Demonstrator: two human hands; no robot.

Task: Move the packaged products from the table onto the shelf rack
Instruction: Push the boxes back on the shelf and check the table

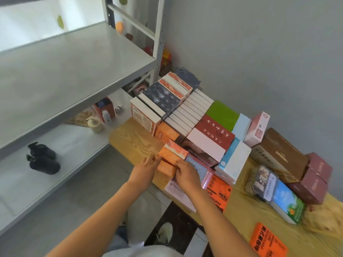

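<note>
Your left hand (146,166) and right hand (186,173) have met on a small stack of orange boxes (170,158) at the near-left corner of the wooden table (133,140). The left fingers press against the stack's left side, and the right fingers curl over its near-right edge; you seem to be clamping the boxes between both hands, though how firmly can't be told. The top box sits slightly skewed on the one beneath it, its long axis running left to right across your reach.

The shelf rack (74,71) lies to your left and a little farther out, so the carry goes leftward and your left hand leads. The broad grey shelf at upper left stands bare and is probably the easiest landing. The lower shelf holds two dark bottles (43,160) near its front edge and a few toiletries (104,115) farther back.

Just to the right of the stack, other packages (209,143) crowd close, one touching your right hand. My guess is you should lift straight up before swinging left, so the skewed top box doesn't slide off.
</note>
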